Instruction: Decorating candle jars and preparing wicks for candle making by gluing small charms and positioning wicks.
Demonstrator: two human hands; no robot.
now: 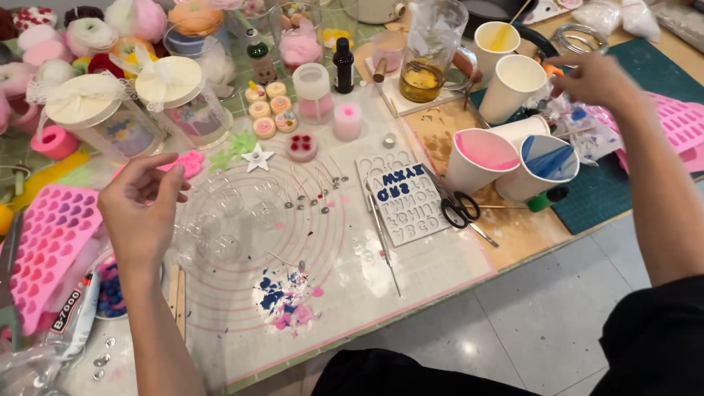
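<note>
Black sleeves and my lap sit nearest, at the bench point(513, 242) edge. Just beyond, on the clear mat point(345, 271), lie crumbs of blue and pink wax point(286, 297); a dragged forearm would smear them.

On the near left, my left hand point(139, 209) hovers over the clear round moulds point(227, 220), fingers loosely curled with thumb and forefinger almost meeting. Its grip looks empty, though anything tiny pinched there is too small for me to tell. Beside it lies the pink heart mould point(51, 242), and a glue tube point(70, 315) lies nearer. If this hand drops carelessly it could knock the light moulds out of line or scatter the small metal wick tabs point(315, 187) beyond them.

Mid-bench sit the letter mould point(407, 202), scissors point(458, 209), and paper cups, one with pink wax point(480, 158) and one with blue point(546, 165).

Far right, my right hand point(598, 81) reaches past the white cups point(513, 84), fingers half open and touching nothing I can see, above crumpled wrappers point(572, 125) near the pink tray point(678, 125). The forearm passes close by the filled cups; a careless pull back could tip one and flood the bench. The glass jug point(429, 55) of yellow liquid stands just left of them.
</note>
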